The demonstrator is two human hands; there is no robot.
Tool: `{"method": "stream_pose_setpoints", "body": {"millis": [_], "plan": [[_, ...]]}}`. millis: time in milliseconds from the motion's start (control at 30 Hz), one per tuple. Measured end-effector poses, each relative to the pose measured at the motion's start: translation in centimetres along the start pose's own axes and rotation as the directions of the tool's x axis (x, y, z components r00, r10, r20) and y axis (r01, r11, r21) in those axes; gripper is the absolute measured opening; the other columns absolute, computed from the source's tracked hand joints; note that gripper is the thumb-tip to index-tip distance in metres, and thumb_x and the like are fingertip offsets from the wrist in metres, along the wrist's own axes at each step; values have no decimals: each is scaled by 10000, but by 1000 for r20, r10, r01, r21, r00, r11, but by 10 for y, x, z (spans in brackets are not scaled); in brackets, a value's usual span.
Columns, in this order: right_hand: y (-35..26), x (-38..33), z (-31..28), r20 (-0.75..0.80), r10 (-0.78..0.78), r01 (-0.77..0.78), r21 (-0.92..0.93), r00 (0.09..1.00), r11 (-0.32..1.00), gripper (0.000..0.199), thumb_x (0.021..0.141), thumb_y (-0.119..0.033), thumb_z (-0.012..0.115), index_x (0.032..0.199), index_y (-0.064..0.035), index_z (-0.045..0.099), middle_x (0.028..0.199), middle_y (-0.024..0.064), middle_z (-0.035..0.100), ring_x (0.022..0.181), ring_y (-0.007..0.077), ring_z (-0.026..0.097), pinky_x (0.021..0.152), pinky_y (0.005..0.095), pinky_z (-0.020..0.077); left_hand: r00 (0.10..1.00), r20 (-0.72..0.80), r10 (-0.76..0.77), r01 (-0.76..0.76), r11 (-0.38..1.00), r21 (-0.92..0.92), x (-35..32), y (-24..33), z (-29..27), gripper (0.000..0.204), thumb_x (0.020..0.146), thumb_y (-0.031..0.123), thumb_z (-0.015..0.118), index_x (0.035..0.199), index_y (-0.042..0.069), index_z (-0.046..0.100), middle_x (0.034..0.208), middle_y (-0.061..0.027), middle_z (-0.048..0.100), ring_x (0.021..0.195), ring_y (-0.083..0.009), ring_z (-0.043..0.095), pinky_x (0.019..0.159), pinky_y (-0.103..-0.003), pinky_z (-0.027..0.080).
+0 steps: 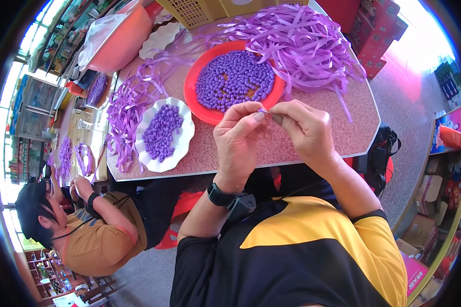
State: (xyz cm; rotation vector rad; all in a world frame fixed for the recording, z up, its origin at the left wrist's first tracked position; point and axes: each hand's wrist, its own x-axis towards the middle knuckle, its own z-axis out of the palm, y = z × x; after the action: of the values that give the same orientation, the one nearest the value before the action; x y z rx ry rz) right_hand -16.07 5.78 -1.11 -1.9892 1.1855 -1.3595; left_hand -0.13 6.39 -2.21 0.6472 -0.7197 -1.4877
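Left grip (237,140) pinches a small purple piece (263,110); right grip (307,130) narrow, contents unclear.

The left forearm (200,220) and right forearm (354,184) reach to the far side; left hand (236,143) and right hand (307,132) come near each other, fingers pinched.
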Motion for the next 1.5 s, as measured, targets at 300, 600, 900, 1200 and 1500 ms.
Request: {"method": "stream_pose_setpoints", "body": {"millis": [300, 600, 900, 1200, 1500], "plan": [[-15, 3, 3, 52, 31, -34, 50, 998, 998, 153, 880, 29, 629, 1019, -17, 673, 857, 151, 698, 771, 252, 724, 666, 314, 552, 998, -36, -49, 51, 997, 59, -13, 15, -2, 150, 914, 22, 599, 1049, -35, 631, 905, -102, 678, 724, -152, 645, 619, -282, 522], [-5, 2, 4, 111, -19, 6, 116, 994, 993, 167, 906, 43, 595, 1059, 29, 661, 835, 68, 621, 750, 106, 569, 700, 223, 460, 884, 57, 464, -87, 42, 995, -27, 109, -89, 104, 826, -30, 677, 924, -15, 710, 810, -12, 621, 692, -70, 556, 626, -226, 442], [-12, -2, 12, 186, -39, 7, 167, 982, 986, 182, 892, 70, 588, 1044, 19, 673, 813, 62, 612, 734, 115, 568, 687, 228, 461, 919, 47, 392, 34, -198, 980, 0, 97, -139, 105, 764, 113, 723, 768, 16, 683, 823, -147, 657, 781, -340, 643, 708, -434, 485], [-7, -4, -1, 201, -43, 0, 212, 979, 977, 212, 866, 94, 574, 1036, 24, 681, 826, 86, 632, 739, 138, 605, 700, 248, 485, 912, 106, 396, -63, -120, 991, 0, 95, -130, 48, 787, 21, 683, 775, -25, 677, 724, -48, 632, 613, -133, 592, 589, -283, 463], [-17, 3, 3, 240, -154, 115, 167, 959, 979, 251, 830, 122, 592, 1032, 3, 682, 825, 123, 645, 740, 214, 652, 682, 294, 518, 988, -15, 155, -97, 690, 717, -31, 89, -51, 31, 812, -38, 668, 830, -26, 646, 736, 42, 559, 596, -10, 455, 534, -167, 342]]}}
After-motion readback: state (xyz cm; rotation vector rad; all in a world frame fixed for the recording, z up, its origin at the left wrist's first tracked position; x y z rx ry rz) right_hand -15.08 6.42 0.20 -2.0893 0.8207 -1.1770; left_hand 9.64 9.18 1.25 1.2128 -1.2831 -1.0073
